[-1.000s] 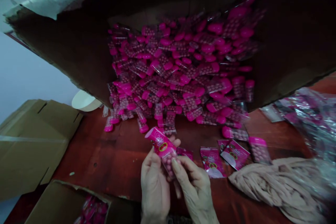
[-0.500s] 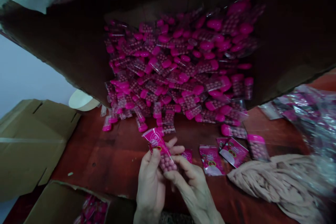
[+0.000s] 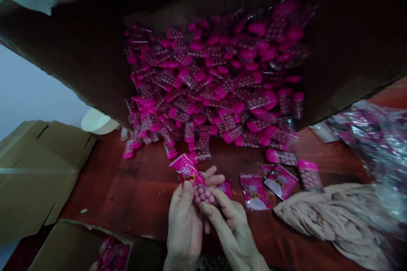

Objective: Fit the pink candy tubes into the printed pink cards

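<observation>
On the desk (image 3: pixel 127 186) before us, bottles (image 3: pixel 203 84) lie in and in front of a carton (image 3: pixel 79 51), beyond our left hand (image 3: pixel 186 222) and right hand (image 3: pixel 229 222); packets (image 3: pixel 254 191) and a cloth (image 3: pixel 330 207) lie right, a second carton (image 3: pixel 34 173) and a third box (image 3: pixel 63 245) left.

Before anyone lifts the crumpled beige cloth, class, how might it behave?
The cloth will probably hang floppy, given its soft, bunched folds. It seems unlikely to roll, lying low and spread out. Lifting might drag the clear plastic that appears to overlap it.
</observation>
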A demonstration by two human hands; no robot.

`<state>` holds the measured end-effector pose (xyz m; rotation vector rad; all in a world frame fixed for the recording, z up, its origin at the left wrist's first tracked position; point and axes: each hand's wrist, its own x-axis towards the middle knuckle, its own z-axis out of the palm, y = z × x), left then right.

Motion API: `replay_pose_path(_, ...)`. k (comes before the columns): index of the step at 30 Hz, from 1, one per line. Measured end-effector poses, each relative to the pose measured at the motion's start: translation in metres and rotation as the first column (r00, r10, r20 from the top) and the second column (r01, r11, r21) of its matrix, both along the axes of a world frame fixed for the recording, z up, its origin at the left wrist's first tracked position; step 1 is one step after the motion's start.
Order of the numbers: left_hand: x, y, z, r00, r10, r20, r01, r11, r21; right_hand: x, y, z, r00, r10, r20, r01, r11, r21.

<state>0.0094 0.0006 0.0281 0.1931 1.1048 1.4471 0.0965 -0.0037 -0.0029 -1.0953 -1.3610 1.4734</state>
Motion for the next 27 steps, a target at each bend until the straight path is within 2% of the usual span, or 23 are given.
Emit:
replay_pose_path(3,0.0,0.001,0.003,0.997,0.036,-0.062,-0.036,0.999,0.012,-0.002,0.0,0.001,0.999,0.029,-0.038,-0.033,0.994,-0.1)
replay_pose_path(5,0.002,0.0,0.003,0.994,0.049,-0.096,-0.048,0.999,0.006,-0.003,-0.001,0.001,1.0,-0.013,-0.022,0.01,0.994,-0.111)
replay_pose_path(9,0.007,-0.004,0.0,0.997,0.015,-0.073,-0.016,1.0,-0.021,-0.003,-0.007,-0.001,0.995,-0.092,0.023,0.092,0.996,0.0)
replay_pose_path(12,0.009,-0.007,-0.002,0.999,0.005,-0.032,-0.004,1.0,0.011,-0.002,-0.011,-0.001,0.984,-0.153,0.087,0.142,0.982,0.123)
replay_pose_path(15,0.008,-0.008,-0.003,0.999,0.037,-0.025,-0.036,0.999,0.026,-0.002,-0.012,0.002,0.982,-0.15,0.114,0.13,0.978,0.162)
replay_pose_path(17,0.006,-0.008,-0.003,0.999,0.048,-0.011,-0.048,0.999,0.008,-0.002,-0.009,0.005,0.991,-0.108,0.083,0.1,0.99,0.1)
replay_pose_path(20,0.001,-0.007,-0.002,0.999,0.049,-0.021,-0.049,0.998,0.026,-0.002,-0.001,0.009,0.99,0.006,-0.139,-0.026,0.989,-0.148)
replay_pose_path(22,-0.003,-0.006,-0.001,0.995,0.065,-0.069,-0.059,0.995,0.075,-0.004,0.002,0.01,0.931,0.049,-0.363,-0.165,0.94,-0.298)
replay_pose_path(24,-0.004,-0.006,0.0,0.989,0.088,-0.116,-0.076,0.992,0.1,-0.006,0.002,0.008,0.868,0.036,-0.495,-0.25,0.893,-0.374)
replay_pose_path(25,-0.004,-0.006,-0.001,0.987,0.097,-0.126,-0.086,0.992,0.093,-0.007,0.001,0.007,0.861,0.021,-0.508,-0.253,0.884,-0.393)
replay_pose_path(27,-0.001,-0.009,-0.002,0.985,0.108,-0.132,-0.101,0.993,0.056,-0.009,-0.004,0.004,0.891,-0.001,-0.454,-0.194,0.903,-0.383)
